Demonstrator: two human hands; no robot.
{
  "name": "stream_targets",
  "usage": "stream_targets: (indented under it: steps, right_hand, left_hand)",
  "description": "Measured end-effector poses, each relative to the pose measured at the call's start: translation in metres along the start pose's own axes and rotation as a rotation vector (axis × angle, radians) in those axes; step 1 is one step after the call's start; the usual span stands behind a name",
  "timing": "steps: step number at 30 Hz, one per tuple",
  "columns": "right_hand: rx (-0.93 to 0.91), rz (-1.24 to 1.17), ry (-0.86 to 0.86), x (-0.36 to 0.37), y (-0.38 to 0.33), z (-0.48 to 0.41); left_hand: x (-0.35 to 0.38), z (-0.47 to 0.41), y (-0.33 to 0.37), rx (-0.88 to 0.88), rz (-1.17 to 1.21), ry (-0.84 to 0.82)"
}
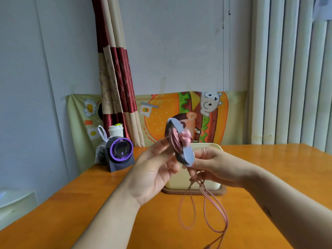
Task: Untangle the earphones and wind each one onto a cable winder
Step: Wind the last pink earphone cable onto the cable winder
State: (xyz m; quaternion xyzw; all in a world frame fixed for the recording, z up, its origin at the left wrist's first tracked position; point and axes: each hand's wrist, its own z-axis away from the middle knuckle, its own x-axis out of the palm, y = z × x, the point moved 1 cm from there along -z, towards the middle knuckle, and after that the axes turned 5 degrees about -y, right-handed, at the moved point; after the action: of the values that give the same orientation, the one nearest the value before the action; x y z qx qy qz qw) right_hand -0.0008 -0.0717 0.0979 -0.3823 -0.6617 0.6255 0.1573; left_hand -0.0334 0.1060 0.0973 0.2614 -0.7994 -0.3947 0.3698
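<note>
1 orange wooden table [269, 168] fills the lower view, with 1 set of white vertical blinds [291, 69] at the right, 1 red-and-beige curtain [115, 69] hanging behind it, and 1 burger-print cloth [161, 114] pinned along the wall. On the table stands 1 cream box [206, 146] on 1 brown base [222, 192]. In front of the box, 2 bare hands meet in the air. The right hand [213, 164] has its fingers curled, with the thumb and forefinger pinching the lower end of the winder. The left hand [154, 169] shows its palm, with its fingers reaching up to the winder's left edge (motion blur hides whether they pinch anything, so I cannot tell its grip). At the table's far left corner sit 1 grey device with a purple ring [121, 151], 1 clear plastic bag [101, 151] just beside it and 1 white cup [115, 131] behind it. The 1 cable winder [188, 155], a blue-grey oval with a pink flower on its face, is held tilted between the hands above the table. 1 pink earphone cord [215, 203] is partly wrapped round the winder; the rest passes under the right hand's fingers and hangs in loose loops toward the table's near edge.
</note>
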Motion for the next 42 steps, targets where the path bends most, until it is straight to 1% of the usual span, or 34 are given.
stream_targets:
  steps: [3, 7, 9, 12, 14, 16, 18, 19, 21, 23, 25, 27, 28, 29, 32, 33, 35, 37, 39, 42]
  right_hand:
    - [0.083, -0.019, 0.011, -0.002, 0.011, 0.001]
    - [0.174, 0.007, 0.096, -0.011, 0.032, 0.001]
    - [0.203, -0.065, 0.164, -0.017, 0.042, 0.001]
    - [0.242, -0.257, 0.283, -0.028, 0.059, 0.004]
    - [0.269, -0.352, 0.402, -0.037, 0.073, 0.007]
    - [0.267, -0.473, 0.592, -0.047, 0.087, 0.009]
    - [0.271, -0.633, 0.799, -0.056, 0.101, 0.011]
    - [0.292, -0.673, 0.902, -0.059, 0.105, 0.012]
    - [0.363, -0.663, 1.07, -0.063, 0.113, 0.017]
    - [0.388, -0.576, 1.141, -0.067, 0.119, 0.022]
    - [0.398, -0.46, 1.227, -0.072, 0.122, 0.025]
    - [0.409, -0.449, 1.371, -0.072, 0.122, 0.027]
    - [0.379, -0.415, 1.429, -0.072, 0.123, 0.027]
    - [0.337, -0.34, 1.456, -0.07, 0.12, 0.025]
    - [0.247, 0.005, 1.45, -0.066, 0.11, 0.026]
    - [0.227, 0.056, 1.47, -0.067, 0.108, 0.028]
    - [0.203, 0.06, 1.514, -0.072, 0.104, 0.033]
    - [0.203, 0.098, 1.514, -0.078, 0.105, 0.035]
    - [0.236, 0.182, 1.417, -0.078, 0.107, 0.033]
    - [0.35, 0.256, 1.157, -0.071, 0.106, 0.026]
  left_hand:
    - [-0.007, -0.007, 0.001, 0.106, 0.097, 0.147]
    - [-0.023, -0.016, 0.002, 0.238, 0.159, 0.38]
    - [-0.031, -0.018, 0.004, 0.303, 0.135, 0.459]
    - [-0.042, -0.02, 0.01, 0.397, 0.101, 0.58]
    - [-0.049, -0.019, 0.015, 0.442, 0.077, 0.654]
    - [-0.054, -0.018, 0.017, 0.476, 0.038, 0.71]
    - [-0.059, -0.017, 0.017, 0.503, 0.008, 0.803]
    - [-0.062, -0.017, 0.016, 0.51, -0.015, 0.86]
    - [-0.067, -0.016, 0.015, 0.519, -0.077, 0.953]
    - [-0.074, -0.016, 0.012, 0.538, -0.158, 1.012]
    - [-0.079, -0.016, 0.012, 0.576, -0.257, 1.058]
    - [-0.082, -0.016, 0.012, 0.609, -0.359, 1.077]
    - [-0.083, -0.016, 0.011, 0.62, -0.406, 1.076]
    - [-0.084, -0.017, 0.01, 0.625, -0.45, 1.077]
    - [-0.084, -0.015, 0.009, 0.674, -0.554, 1.067]
    - [-0.081, -0.013, 0.01, 0.704, -0.582, 1.063]
    - [-0.077, -0.009, 0.015, 0.769, -0.635, 1.08]
    - [-0.07, -0.008, 0.018, 0.803, -0.686, 1.104]
    - [-0.069, -0.01, 0.019, 0.804, -0.703, 1.094]
    - [-0.069, -0.014, 0.018, 0.76, -0.673, 1.037]
